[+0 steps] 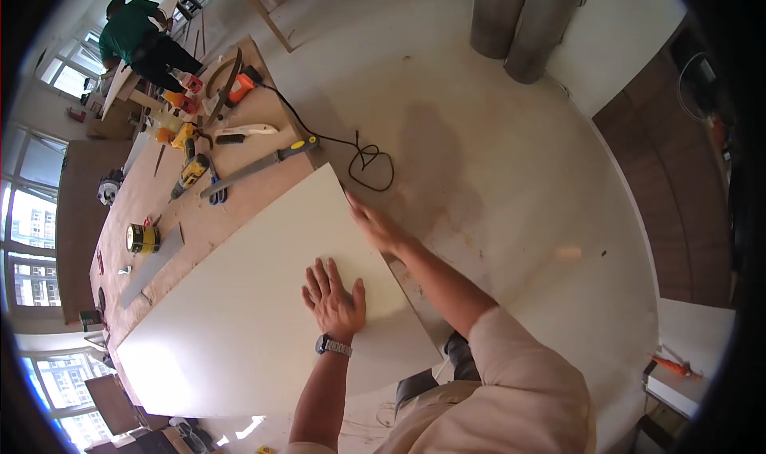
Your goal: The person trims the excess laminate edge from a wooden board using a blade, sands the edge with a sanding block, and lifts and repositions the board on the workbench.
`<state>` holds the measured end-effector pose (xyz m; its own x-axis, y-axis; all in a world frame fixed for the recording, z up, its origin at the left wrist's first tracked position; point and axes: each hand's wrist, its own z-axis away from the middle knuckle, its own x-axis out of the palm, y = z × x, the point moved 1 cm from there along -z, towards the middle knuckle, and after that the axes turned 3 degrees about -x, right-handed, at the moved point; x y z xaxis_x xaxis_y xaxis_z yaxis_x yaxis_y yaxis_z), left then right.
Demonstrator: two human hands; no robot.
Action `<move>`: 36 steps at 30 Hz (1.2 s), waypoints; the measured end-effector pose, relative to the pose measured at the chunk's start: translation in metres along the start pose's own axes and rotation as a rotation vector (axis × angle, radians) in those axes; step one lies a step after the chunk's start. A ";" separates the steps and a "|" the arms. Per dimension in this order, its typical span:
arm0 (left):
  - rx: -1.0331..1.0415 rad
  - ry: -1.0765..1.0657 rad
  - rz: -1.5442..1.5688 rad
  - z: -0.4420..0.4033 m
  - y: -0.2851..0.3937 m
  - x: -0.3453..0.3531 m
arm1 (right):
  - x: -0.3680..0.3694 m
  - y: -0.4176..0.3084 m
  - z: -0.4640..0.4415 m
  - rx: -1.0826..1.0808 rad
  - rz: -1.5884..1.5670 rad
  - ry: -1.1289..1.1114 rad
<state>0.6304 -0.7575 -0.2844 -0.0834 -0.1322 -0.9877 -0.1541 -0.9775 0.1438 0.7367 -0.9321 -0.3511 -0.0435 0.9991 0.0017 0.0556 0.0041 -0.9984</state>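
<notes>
White panel (231, 310) lies flat on near part of tabletop (259, 195); R edge borders floor (519, 191), i.e. room to move. L hand (333, 301): flat on panel face, fingers spread, nothing grasped. R hand (377, 224): at panel R edge, nr. far corner; fingers partly hidden, grip vs. contact cannot be told.

Adj. items: handsaw (249, 169) just beyond panel, handle at tabletop R edge; black cable (392, 175) runs past same edge, looped. Drill (191, 171) and brush (255, 129) farther toward tabletop far end; tin (142, 239) and metal sheet (156, 266) L, nr. panel. Person in green shirt (130, 33) beyond far end.

Mat'ls: panel smooth, glossy, straight-edged; tabletop brown, wood-like; saw blade long, tapered; tin cyl., blk/yel.; sheet thin, flat.
</notes>
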 end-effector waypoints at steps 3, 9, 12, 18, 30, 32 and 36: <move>0.007 0.013 -0.010 -0.002 0.002 -0.001 | -0.008 -0.020 -0.070 0.034 0.077 -0.003; 0.006 -0.010 -0.031 -0.001 0.002 0.001 | -0.009 -0.027 0.017 0.162 0.082 -0.105; 0.002 -0.023 -0.030 -0.001 0.000 0.002 | -0.007 -0.037 0.129 0.064 0.075 -0.137; 0.002 -0.013 -0.029 -0.003 0.002 0.001 | 0.002 0.003 0.035 0.001 0.009 -0.021; -0.004 0.001 -0.006 -0.003 0.002 0.000 | -0.008 -0.025 0.131 0.014 0.098 -0.129; -0.001 0.011 0.000 -0.001 0.000 0.002 | -0.004 -0.017 0.128 0.039 0.016 -0.121; 0.013 0.028 -0.009 -0.005 0.001 0.003 | 0.000 -0.012 0.019 -0.011 -0.088 -0.020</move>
<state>0.6345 -0.7600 -0.2870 -0.0544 -0.1285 -0.9902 -0.1679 -0.9764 0.1359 0.7170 -0.9332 -0.3404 -0.0686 0.9938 0.0879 0.0616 0.0921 -0.9938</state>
